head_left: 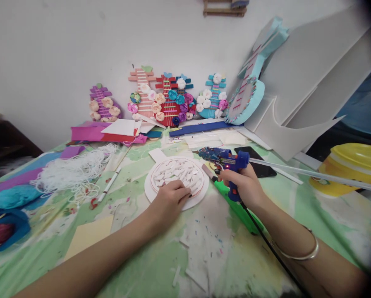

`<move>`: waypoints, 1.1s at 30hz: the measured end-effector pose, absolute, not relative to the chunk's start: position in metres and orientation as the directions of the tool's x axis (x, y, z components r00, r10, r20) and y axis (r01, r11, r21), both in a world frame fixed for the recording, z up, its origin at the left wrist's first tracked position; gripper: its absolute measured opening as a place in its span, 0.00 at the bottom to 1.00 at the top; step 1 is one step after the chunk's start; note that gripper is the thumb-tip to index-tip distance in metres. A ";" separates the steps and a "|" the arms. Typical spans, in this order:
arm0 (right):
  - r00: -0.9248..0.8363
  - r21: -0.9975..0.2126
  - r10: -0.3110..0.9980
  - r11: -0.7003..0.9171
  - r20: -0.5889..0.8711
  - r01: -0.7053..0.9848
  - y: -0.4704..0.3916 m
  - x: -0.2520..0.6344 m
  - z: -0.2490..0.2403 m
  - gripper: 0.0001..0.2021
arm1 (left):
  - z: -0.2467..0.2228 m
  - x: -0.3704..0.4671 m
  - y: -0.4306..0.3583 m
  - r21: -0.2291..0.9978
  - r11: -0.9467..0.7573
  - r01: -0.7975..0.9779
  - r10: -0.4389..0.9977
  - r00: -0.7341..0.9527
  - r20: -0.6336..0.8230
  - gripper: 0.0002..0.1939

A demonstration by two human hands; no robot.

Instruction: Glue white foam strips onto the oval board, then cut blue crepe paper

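Observation:
My left hand rests on the lower edge of a heap of small white foam pieces, fingers together and bent down; whatever its fingertips hold is too small to make out. The heap fills the middle of a round white board, which has a tab at its upper left. My right hand is wrapped round the handle of a blue glue gun, right of the board. Its nozzle points left, above the board's upper right, and a long clear glue stick sticks out behind.
A green cutter lies under my right hand, beside a black phone. White string and a marker lie left. A yellow tub stands right. Decorated guitar shapes lean on the wall.

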State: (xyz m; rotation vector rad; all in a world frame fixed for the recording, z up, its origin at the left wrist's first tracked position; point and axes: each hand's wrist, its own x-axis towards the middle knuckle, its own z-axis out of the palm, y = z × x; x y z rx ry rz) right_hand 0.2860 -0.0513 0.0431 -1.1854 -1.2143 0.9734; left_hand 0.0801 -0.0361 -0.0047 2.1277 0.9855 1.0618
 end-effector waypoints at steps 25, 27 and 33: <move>0.108 -0.982 0.977 0.180 0.185 0.054 -0.051 0.287 0.041 0.05 | 0.009 0.081 -0.044 0.119 -0.784 0.609 0.613 0.729 0.303 0.10; 0.108 -0.980 0.974 0.193 0.197 0.044 -0.051 0.287 0.041 0.05 | 0.007 0.081 -0.044 0.053 -0.801 0.596 0.579 0.748 0.325 0.12; 0.099 -0.981 0.976 0.196 0.196 0.016 -0.051 0.286 0.043 0.05 | 0.000 0.080 -0.040 0.037 -0.814 0.580 0.549 0.746 0.376 0.17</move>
